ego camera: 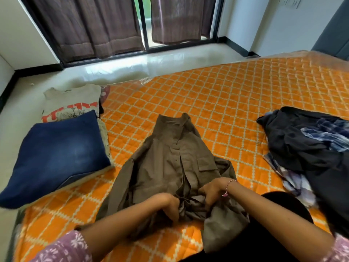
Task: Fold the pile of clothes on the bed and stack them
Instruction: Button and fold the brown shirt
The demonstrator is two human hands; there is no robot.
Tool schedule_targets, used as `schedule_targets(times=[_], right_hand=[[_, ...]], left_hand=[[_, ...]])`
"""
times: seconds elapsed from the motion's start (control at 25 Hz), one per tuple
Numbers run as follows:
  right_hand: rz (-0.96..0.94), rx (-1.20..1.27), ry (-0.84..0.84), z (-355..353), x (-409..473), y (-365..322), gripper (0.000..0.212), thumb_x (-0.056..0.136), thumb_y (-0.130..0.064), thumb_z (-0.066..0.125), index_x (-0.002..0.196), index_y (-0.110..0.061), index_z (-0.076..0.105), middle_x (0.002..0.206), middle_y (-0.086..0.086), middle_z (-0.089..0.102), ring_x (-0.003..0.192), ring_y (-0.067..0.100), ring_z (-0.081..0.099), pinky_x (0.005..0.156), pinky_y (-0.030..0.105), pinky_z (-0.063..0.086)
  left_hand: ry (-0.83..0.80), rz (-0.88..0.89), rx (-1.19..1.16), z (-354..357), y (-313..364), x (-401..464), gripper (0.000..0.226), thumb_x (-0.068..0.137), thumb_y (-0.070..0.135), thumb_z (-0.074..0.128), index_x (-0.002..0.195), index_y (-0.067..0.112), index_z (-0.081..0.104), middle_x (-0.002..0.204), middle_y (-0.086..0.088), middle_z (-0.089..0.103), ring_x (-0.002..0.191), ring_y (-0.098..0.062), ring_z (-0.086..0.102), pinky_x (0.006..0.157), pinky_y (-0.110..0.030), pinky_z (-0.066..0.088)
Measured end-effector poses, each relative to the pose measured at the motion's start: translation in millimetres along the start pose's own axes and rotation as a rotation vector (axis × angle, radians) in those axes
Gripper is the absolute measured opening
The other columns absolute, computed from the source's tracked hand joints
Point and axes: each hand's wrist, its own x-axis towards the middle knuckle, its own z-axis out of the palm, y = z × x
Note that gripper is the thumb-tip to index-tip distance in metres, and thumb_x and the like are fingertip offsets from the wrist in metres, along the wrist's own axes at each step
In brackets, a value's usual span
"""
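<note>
1. Denim, folded blue jeans [54,159] lie at the left edge of the frame, overlapping a folded grey printed tee [75,103] behind.
2. Centre: brown shirt [175,159] spread collar-away on the orange quilted bed [236,103].
3. Left hand [168,205] and right hand [213,191] both pinch its bunched hem with curled fingers.
4. Right: unfolded dark pile [311,148].

Head-worn view, down over bed [226,103]

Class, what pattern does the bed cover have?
Orange with a cream diamond lattice on the bed cover, seen in the head view.
</note>
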Motion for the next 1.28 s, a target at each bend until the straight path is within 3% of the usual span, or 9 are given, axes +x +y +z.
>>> schedule_targets(times=[0.12, 0.2, 0.28, 0.36, 0.6, 0.76, 0.92, 1.04, 1.28], right_hand=[[0.025, 0.205, 0.159, -8.6, -3.7, 2.3, 0.035, 0.085, -0.042, 0.066, 0.080, -0.008, 0.062, 0.100, 0.017, 0.067, 0.062, 0.017, 0.056, 0.054, 0.029, 0.047], [0.002, 0.228, 0.747, -16.0, -1.5, -7.2, 0.040, 0.086, -0.049, 0.061, 0.071, -0.013, 0.053, 0.083, 0.011, 0.064, 0.064, 0.017, 0.054, 0.054, 0.029, 0.038], [0.013, 0.212, 1.088, -11.6, 7.7, -30.6, 0.044, 0.084, -0.052, 0.060, 0.104, -0.013, 0.054, 0.099, 0.007, 0.060, 0.094, 0.026, 0.058, 0.066, 0.032, 0.043], [0.077, 0.168, 1.063, -1.2, 25.0, -50.4, 0.053, 0.087, -0.039, 0.057, 0.131, -0.014, 0.039, 0.125, 0.010, 0.051, 0.114, 0.030, 0.051, 0.083, 0.038, 0.046], [0.200, 0.020, 1.138, 16.3, 0.1, -12.3, 0.035, 0.097, -0.016, 0.041, 0.132, -0.017, 0.042, 0.128, 0.011, 0.046, 0.108, 0.030, 0.053, 0.061, 0.029, 0.039], [0.229, -0.148, 0.992, 24.3, -14.5, -8.5, 0.027, 0.095, -0.024, 0.047, 0.120, -0.016, 0.054, 0.132, 0.012, 0.042, 0.124, 0.031, 0.038, 0.092, 0.039, 0.040], [0.123, -0.081, 1.089, 0.3, -4.9, -25.5, 0.035, 0.091, -0.039, 0.053, 0.118, -0.016, 0.053, 0.130, 0.009, 0.044, 0.126, 0.028, 0.038, 0.098, 0.039, 0.036], [0.091, -0.111, 1.100, -5.8, 13.7, -31.2, 0.035, 0.091, -0.036, 0.054, 0.119, -0.015, 0.051, 0.126, 0.007, 0.051, 0.119, 0.027, 0.046, 0.095, 0.037, 0.037], [0.162, 0.213, 1.095, -8.8, 39.0, -23.3, 0.025, 0.087, -0.032, 0.058, 0.104, -0.013, 0.057, 0.108, 0.006, 0.061, 0.107, 0.027, 0.055, 0.097, 0.042, 0.036]], left_hand=[[-0.271, 0.037, -0.474, 0.9, -9.9, -16.6, 0.033, 0.086, 0.046, 0.063, 0.098, 0.015, 0.058, 0.094, -0.005, 0.064, 0.081, -0.019, 0.065, 0.066, -0.031, 0.058], [0.034, 0.035, -0.866, -12.3, -26.7, -21.8, 0.043, 0.089, 0.055, 0.054, 0.097, 0.013, 0.059, 0.080, -0.004, 0.066, 0.065, -0.014, 0.067, 0.057, -0.027, 0.055], [0.569, -0.006, -1.258, -22.0, -36.6, -9.0, 0.044, 0.093, 0.049, 0.051, 0.109, 0.007, 0.054, 0.074, -0.006, 0.062, 0.056, -0.014, 0.064, 0.046, -0.023, 0.050], [0.817, -0.047, -1.385, -28.4, -35.3, 4.5, 0.038, 0.094, 0.044, 0.053, 0.110, 0.011, 0.044, 0.079, -0.007, 0.059, 0.058, -0.015, 0.061, 0.045, -0.023, 0.049], [0.949, -0.148, -1.288, -23.3, -31.2, 34.3, 0.034, 0.088, 0.045, 0.061, 0.100, 0.016, 0.048, 0.082, -0.007, 0.064, 0.061, -0.019, 0.064, 0.060, -0.034, 0.058], [1.142, -0.083, -1.219, -17.4, -27.9, 40.1, 0.026, 0.082, 0.039, 0.071, 0.073, 0.022, 0.054, 0.070, -0.004, 0.064, 0.065, -0.022, 0.065, 0.062, -0.041, 0.058], [1.081, 0.039, -1.422, -20.9, -25.1, 35.3, 0.029, 0.097, 0.033, 0.050, 0.079, 0.013, 0.061, 0.066, -0.003, 0.060, 0.055, -0.015, 0.057, 0.053, -0.030, 0.050], [1.082, 0.027, -1.271, -19.2, -26.2, 39.4, 0.012, 0.090, 0.025, 0.064, 0.083, 0.015, 0.062, 0.073, -0.007, 0.065, 0.062, -0.018, 0.062, 0.062, -0.036, 0.057], [1.072, -0.282, -0.963, -20.8, -10.7, 39.5, 0.032, 0.083, 0.042, 0.068, 0.099, 0.016, 0.059, 0.102, -0.004, 0.064, 0.100, -0.024, 0.061, 0.074, -0.032, 0.043]])
